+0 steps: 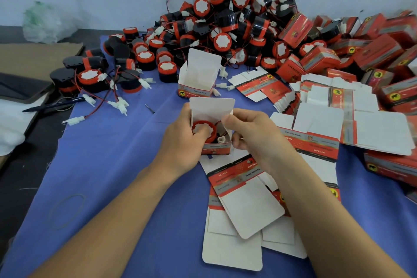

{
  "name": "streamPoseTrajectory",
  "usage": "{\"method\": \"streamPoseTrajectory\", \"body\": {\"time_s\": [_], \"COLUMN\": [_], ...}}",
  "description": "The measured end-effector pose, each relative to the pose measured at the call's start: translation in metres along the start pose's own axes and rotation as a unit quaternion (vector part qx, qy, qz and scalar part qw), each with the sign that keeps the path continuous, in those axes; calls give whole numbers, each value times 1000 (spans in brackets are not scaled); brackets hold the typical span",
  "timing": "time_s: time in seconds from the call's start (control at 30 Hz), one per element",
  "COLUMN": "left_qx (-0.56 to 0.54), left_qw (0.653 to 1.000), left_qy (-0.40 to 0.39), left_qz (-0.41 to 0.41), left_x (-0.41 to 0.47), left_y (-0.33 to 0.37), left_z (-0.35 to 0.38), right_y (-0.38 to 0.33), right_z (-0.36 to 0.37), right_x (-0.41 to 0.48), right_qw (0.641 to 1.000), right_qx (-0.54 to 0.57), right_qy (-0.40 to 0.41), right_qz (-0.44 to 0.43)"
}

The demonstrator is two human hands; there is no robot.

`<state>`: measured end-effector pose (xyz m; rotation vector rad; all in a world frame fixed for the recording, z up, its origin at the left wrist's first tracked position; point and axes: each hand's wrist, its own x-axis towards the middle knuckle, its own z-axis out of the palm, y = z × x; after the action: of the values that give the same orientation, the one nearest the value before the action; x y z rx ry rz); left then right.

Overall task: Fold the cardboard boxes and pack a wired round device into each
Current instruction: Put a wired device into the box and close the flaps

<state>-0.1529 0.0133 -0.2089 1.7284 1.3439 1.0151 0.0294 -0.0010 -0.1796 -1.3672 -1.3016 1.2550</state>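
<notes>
A small red and grey cardboard box (217, 148) stands open in front of me, its white top flap upright. Inside lies a round black device with a red rim and white face (203, 129), its white connector beside it. My left hand (180, 142) grips the box's left side, thumb pressing on the device. My right hand (250, 135) holds the box's right side and pinches a side flap. A second open, empty box (196, 83) stands behind it.
A big heap of wired round devices (214, 27) fills the back of the blue cloth (101, 176). Closed boxes (372, 52) pile at the right. Flat unfolded boxes (246, 205) lie near me and at the right. A pen (54, 105) lies left.
</notes>
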Motion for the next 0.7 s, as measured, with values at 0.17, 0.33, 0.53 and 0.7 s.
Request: {"method": "streamPoseTrajectory", "body": {"time_s": [0.17,0.33,0.53,0.7], "left_qx": [-16,-247,-187,-167], "left_qw": [1000,961,973,986], "left_qy": [-16,-120,-132,-7], "left_qz": [-11,-42,-22,4], "left_x": [-1,0,5,6], "left_y": [4,11,5,1], "left_z": [-3,-19,-23,-11], "right_y": [1,-2,-1,-4], "right_z": [12,9,14,12], "right_x": [-3,0,-4,-2], "right_qw": [994,995,1000,993], "right_qx": [-107,-92,8,-73], "right_qy": [17,-8,15,28], "right_qz": [-35,22,-26,-84]}}
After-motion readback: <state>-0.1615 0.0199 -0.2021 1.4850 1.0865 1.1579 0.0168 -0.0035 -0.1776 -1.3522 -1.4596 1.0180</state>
